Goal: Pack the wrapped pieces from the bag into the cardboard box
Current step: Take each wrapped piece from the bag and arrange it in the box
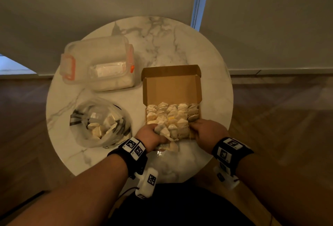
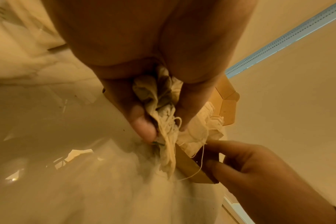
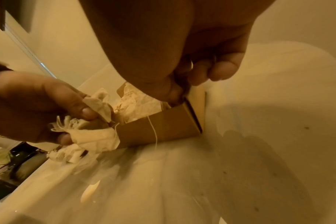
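At the lower centre of the head view, the open brown cardboard box (image 1: pixel 172 89) is steadied at its near right corner by the right hand (image 1: pixel 207 132), thumb and fingers pinching its wall. A bunch of cream wrapped pieces (image 1: pixel 164 132) is clutched in the curled left hand (image 1: pixel 150 135) at the near left corner, apparently for filling the last gap, while more are left in the clear plastic bag (image 1: pixel 100 121) on the round marble tabletop (image 1: pixel 162 36).

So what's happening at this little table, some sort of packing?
Yes. A person is filling a cardboard box with small wrapped pieces. Its near half already holds rows of them. The left hand grips a bunch of wrapped pieces at the box's near edge, while the right hand pinches the box's near right corner. More pieces wait in the plastic bag on the left.
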{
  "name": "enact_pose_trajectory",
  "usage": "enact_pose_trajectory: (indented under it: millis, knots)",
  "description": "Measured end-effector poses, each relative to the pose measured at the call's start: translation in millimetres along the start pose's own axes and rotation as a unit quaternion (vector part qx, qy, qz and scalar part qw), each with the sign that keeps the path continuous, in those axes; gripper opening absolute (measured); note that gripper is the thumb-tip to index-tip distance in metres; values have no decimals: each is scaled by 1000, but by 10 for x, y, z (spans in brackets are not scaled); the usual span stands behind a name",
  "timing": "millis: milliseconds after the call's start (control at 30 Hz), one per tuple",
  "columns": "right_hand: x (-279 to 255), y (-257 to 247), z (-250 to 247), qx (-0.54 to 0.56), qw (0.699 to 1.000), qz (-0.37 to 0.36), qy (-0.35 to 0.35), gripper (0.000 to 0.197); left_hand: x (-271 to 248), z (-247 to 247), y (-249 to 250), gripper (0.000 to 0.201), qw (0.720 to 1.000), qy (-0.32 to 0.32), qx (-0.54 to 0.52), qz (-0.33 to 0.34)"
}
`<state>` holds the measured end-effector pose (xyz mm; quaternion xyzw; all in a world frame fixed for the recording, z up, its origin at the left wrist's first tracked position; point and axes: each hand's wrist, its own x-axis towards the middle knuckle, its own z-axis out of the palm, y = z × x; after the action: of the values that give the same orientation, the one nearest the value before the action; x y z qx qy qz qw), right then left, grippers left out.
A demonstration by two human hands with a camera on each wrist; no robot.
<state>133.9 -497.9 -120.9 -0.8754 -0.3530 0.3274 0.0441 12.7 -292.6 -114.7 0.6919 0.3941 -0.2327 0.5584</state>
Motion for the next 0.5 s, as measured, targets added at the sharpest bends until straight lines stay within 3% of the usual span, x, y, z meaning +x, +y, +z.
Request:
enact_pose_trajectory:
  millis: [500]
  knots:
    - [122, -155, -141, 62, 998, 4, 9, 48, -87, -47, 0, 33, 999, -22, -26, -14]
